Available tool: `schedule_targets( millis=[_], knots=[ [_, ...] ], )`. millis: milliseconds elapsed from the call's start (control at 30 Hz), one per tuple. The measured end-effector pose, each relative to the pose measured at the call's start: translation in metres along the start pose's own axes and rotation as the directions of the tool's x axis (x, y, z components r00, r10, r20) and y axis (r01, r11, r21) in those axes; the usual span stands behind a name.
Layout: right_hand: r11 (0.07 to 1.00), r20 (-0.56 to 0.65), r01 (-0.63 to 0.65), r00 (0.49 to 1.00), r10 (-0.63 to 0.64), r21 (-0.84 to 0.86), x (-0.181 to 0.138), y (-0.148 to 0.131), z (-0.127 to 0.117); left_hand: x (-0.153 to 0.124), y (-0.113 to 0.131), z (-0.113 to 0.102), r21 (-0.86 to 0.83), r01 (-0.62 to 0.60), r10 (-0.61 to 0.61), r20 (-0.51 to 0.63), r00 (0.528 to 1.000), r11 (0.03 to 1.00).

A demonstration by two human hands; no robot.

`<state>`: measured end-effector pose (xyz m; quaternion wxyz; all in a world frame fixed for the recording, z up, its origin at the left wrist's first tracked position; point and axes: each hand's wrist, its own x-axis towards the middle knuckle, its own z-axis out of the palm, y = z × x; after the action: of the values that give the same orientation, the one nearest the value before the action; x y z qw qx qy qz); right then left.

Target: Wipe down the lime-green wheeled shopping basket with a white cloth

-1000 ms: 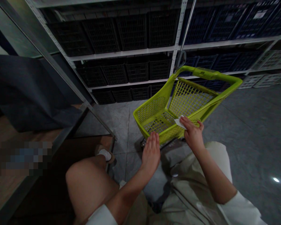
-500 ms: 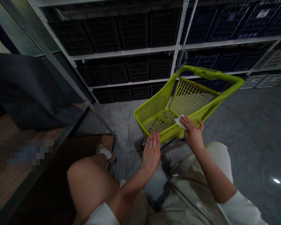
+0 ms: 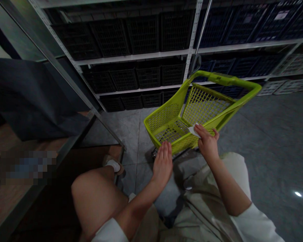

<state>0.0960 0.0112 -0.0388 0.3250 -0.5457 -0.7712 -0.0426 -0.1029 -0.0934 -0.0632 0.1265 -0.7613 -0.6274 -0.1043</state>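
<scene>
A lime-green shopping cart [image 3: 221, 117] with a lattice basket stands on the floor in front of me. My left hand [image 3: 163, 166] is at the cart's near corner, its fingers stretched out straight and side by side over the rim; it holds nothing that I can see. Against the near side's top edge, my right hand [image 3: 208, 143] presses a small white cloth or tissue [image 3: 193, 130] under its fingers. The thumb side of that hand points away from the left one, and part of the white piece is hidden beneath the fingers.
Behind the cart, white metal shelving [image 3: 131, 56] carries rows of black crates [image 3: 142, 35] and blue crates [image 3: 239, 27]. To my left is a metal-framed wooden table [image 3: 73, 141] with dark sheeting [image 3: 37, 97]. Grey floor tiles [image 3: 272, 144] lie to the right.
Almost nothing differs. Both hands keep their places on the cart, and the view has shifted very slightly.
</scene>
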Motion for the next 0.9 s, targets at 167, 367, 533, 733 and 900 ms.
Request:
schedule_targets(
  millis=[167, 367, 533, 733, 900],
  knots=[
    [0.964, 0.108, 0.254, 0.959, -0.262, 0.077, -0.031, -0.060, 0.011, 0.000, 0.000, 0.004, -0.008, 0.012, -0.012, -0.005, 1.000, 1.000],
    [0.960, 0.150, 0.265, 0.950, -0.275, 0.085, -0.013, -0.017, -0.002, -0.001, -0.001, 0.001, -0.003, 0.006, -0.006, -0.010, 1.000, 1.000],
    [0.999, 0.042, 0.043, 0.998, -0.042, -0.031, -0.003, -0.003, -0.001, 0.000, 0.000, 0.001, -0.009, 0.014, -0.015, -0.032, 0.999, 1.000],
    [0.917, 0.179, 0.362, 0.904, -0.389, 0.166, -0.033, -0.067, 0.010, -0.001, -0.001, 0.005, -0.012, 0.023, -0.023, -0.019, 1.000, 1.000],
    [0.990, 0.085, 0.130, 0.987, -0.135, 0.054, -0.003, -0.003, -0.001, 0.000, 0.000, 0.001, 0.007, 0.007, -0.007, -0.017, 1.000, 1.000]
  ],
)
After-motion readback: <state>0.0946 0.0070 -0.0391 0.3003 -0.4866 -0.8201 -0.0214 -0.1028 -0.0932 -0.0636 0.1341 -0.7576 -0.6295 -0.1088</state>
